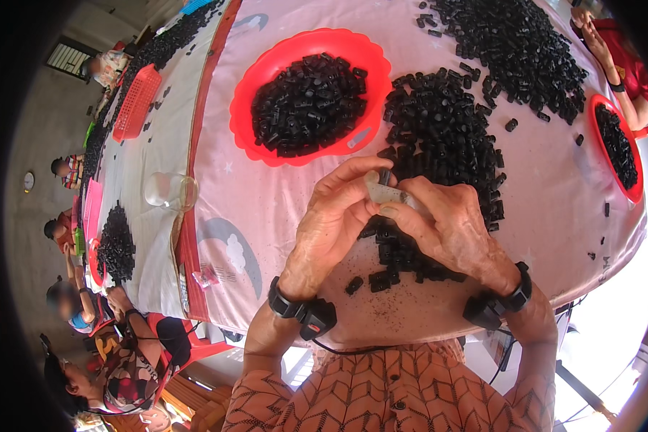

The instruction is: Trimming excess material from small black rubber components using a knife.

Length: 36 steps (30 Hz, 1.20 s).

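Note:
Both my hands meet over the near edge of a black heap. My left hand (327,219) is closed, pinching a small black cylindrical part (385,175) between its fingertips. Against that part, my right hand (453,223) grips a small pale, flat piece (387,193), mostly hidden by the fingers; I cannot tell its exact kind. Under and beyond my hands spreads a pile of black cylindrical parts (446,137). A red scalloped basin (241,119), filled with the same parts, stands just beyond my left hand. Dark crumbs (389,309) are scattered on the cloth nearest me.
A pink patterned cloth (266,194) covers the table. Another black pile (518,54) lies far right, near a person's red bowl (633,191). To the left are a clear round container (171,191), a red basket (137,101) and several seated people at a neighbouring table.

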Motion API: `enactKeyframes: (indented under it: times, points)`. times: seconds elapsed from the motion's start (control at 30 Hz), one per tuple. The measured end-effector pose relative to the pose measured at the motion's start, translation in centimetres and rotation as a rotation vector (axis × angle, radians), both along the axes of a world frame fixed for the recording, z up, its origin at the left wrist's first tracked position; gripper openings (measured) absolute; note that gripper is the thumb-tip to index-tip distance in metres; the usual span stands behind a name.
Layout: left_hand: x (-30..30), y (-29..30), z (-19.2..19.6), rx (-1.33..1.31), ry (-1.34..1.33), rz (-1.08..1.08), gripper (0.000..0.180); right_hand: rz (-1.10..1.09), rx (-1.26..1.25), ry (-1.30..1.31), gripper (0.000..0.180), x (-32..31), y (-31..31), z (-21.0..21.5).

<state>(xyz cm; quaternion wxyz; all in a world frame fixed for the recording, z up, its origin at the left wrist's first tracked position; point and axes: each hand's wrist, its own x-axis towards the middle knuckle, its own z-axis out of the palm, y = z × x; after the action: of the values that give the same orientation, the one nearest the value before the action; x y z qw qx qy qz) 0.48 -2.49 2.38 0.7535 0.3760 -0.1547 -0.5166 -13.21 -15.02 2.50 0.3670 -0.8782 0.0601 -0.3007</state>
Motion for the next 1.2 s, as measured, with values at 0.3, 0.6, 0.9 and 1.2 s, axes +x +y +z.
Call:
enactKeyframes:
  times: [0.3,0.6,0.9,1.2]
  points:
    - [-0.4,0.0,0.0,-0.005,0.007,0.014,0.024,0.001,-0.006,-0.009,0.026,0.1,0.1,-0.1]
    - [-0.6,0.2,-0.6,-0.036,-0.043,0.017,0.027,-0.031,0.002,0.012,0.026,0.2,0.4,0.0]
    - [-1.3,-0.2,-0.1,-0.034,-0.016,0.053,0.023,-0.048,-0.002,0.029,0.028,0.3,0.4,-0.4]
    - [-0.6,-0.1,-0.4,-0.031,0.057,0.015,0.025,-0.116,0.262,0.057,0.023,-0.1,-0.1,1.0]
